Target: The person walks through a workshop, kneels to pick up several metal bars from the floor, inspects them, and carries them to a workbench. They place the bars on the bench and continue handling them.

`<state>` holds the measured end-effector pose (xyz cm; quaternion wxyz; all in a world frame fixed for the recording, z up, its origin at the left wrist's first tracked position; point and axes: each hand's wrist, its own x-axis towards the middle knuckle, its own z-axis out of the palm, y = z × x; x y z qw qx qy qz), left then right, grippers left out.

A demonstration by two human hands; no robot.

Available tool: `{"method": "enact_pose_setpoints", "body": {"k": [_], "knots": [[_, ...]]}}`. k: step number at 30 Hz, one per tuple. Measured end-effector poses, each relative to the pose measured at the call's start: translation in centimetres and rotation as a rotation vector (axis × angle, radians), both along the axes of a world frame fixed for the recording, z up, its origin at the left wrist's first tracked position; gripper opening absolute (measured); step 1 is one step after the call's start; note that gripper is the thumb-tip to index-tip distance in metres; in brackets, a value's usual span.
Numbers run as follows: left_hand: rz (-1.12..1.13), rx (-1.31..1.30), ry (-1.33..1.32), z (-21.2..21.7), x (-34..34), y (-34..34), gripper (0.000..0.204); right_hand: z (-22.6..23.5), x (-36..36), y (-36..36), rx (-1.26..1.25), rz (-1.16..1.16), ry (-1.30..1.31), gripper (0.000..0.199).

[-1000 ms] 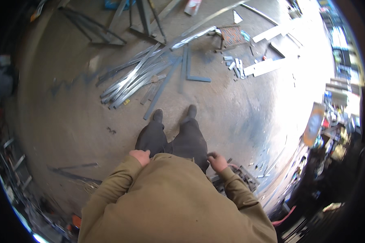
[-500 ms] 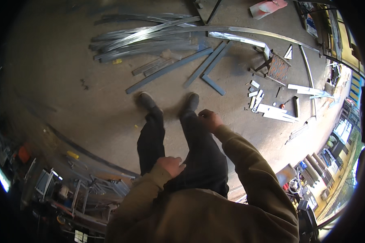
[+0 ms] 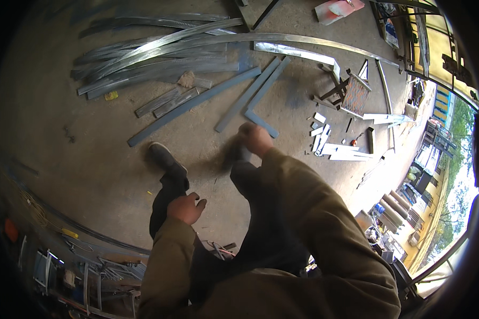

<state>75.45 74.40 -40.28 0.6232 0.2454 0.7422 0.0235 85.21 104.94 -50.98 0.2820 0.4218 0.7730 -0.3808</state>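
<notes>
Blue-grey L-shaped metal bar [image 3: 255, 103] lies flat on the concrete floor [image 3: 90, 159], its short foot pointing right, just ahead of the right hand [image 3: 254, 139]. Foot of the bar sits just beyond the knuckles; no contact visible. Right hand is motion-blurred, raised in front of the right leg; fingers look curled, but whether they hold anything cannot be told.

Left hand [image 3: 185, 208] hangs beside the left thigh, fingers [image 3: 199, 204] loosely bent and narrow, holding nothing. Left shoe [image 3: 162, 157] is planted on bare concrete, well apart from the bar.

Outward: a long blue-grey flat bar [image 3: 194, 106] runs diagonally from near the left shoe up toward the L-shaped bar's long leg. Behind it, a pile of silvery curved strips [image 3: 159, 50] spreads across the far floor. To the right of the hand, small white offcuts [image 3: 330, 146] are scattered, with a striped metal stool [image 3: 354, 93] beyond.

Open room: bare floor lies left of the left shoe and between the two feet. Lower left edge is crowded with metal frames [image 3: 90, 271] and a cable [image 3: 64, 223].
</notes>
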Motion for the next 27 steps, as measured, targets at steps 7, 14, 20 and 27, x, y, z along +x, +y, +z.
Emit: {"method": "enact_pose_setpoints", "body": {"k": [7, 14, 20, 27], "knots": [[0.263, 0.311, 0.212, -0.4, -5.7, 4.6, 0.031, -18.0, -3.9, 16.9, 0.435, 0.074, 0.032, 0.037], [0.297, 0.295, 0.215, 1.1, -9.1, 7.2, 0.051, -27.6, -8.2, 29.4, 0.741, 0.375, 0.134, 0.059], [0.199, 0.375, 0.417, -0.1, -7.4, 8.2, 0.050, -29.9, -9.0, 32.4, 0.889, 0.665, 0.154, 0.055], [0.206, 0.280, 0.498, -0.3, -5.3, 10.1, 0.048, -30.4, -9.2, 32.2, 0.861, 0.677, 0.133, 0.047]]}}
